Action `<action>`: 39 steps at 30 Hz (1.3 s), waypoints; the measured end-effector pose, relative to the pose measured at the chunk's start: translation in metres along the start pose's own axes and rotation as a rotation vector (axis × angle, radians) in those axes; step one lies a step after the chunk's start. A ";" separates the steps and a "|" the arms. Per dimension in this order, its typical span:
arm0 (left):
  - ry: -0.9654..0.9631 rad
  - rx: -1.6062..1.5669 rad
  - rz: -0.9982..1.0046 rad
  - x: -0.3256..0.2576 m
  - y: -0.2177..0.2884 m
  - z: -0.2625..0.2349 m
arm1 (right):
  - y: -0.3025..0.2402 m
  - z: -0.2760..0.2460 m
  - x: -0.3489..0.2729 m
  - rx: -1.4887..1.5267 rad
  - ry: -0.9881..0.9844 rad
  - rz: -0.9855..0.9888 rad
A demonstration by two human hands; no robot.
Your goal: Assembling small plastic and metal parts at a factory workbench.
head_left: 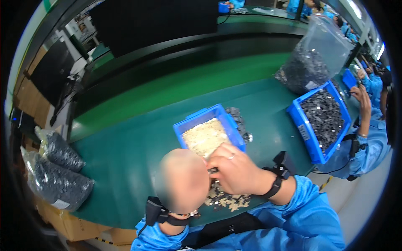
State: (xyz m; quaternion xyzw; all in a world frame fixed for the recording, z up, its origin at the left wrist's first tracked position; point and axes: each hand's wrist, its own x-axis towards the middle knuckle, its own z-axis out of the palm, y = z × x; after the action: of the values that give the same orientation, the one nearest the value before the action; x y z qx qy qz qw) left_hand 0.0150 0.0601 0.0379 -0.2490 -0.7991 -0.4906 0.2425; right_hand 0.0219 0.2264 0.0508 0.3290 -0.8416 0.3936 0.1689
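My right hand is closed in a pinch on a small dark part. Close against it on the left is my left hand, so blurred that its fingers cannot be made out. Just beyond both hands stands a blue bin holding many small cream-coloured pieces. A loose pile of cream and dark pieces lies on the green table below my hands, near its front edge.
Dark parts lie beside the bin. To the right are a blue bin of dark pieces and a large clear bag. Filled bags sit at the left. A co-worker's hand is at far right.
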 end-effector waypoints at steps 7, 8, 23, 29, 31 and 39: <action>0.018 0.125 0.027 0.001 0.006 -0.005 | 0.010 -0.010 0.003 0.611 -0.018 0.159; 0.052 0.092 0.021 -0.001 0.003 -0.006 | 0.012 -0.011 0.004 0.680 0.152 0.175; 0.065 0.159 -0.053 0.008 -0.013 0.000 | 0.046 -0.068 -0.004 1.397 0.105 0.402; 0.074 0.202 -0.092 0.012 -0.020 0.005 | 0.018 -0.064 0.002 0.251 -0.760 0.320; 0.076 0.218 -0.104 0.012 -0.018 0.001 | 0.017 -0.050 -0.001 0.145 -0.769 0.297; 0.095 0.116 -0.108 0.009 -0.022 0.000 | -0.003 -0.021 0.001 -0.020 -0.767 0.251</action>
State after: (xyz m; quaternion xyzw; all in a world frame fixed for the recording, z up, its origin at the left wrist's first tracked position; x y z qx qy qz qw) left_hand -0.0057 0.0534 0.0291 -0.1676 -0.8259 -0.4671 0.2675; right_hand 0.0244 0.2407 0.0661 0.3451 -0.8810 0.2518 -0.2035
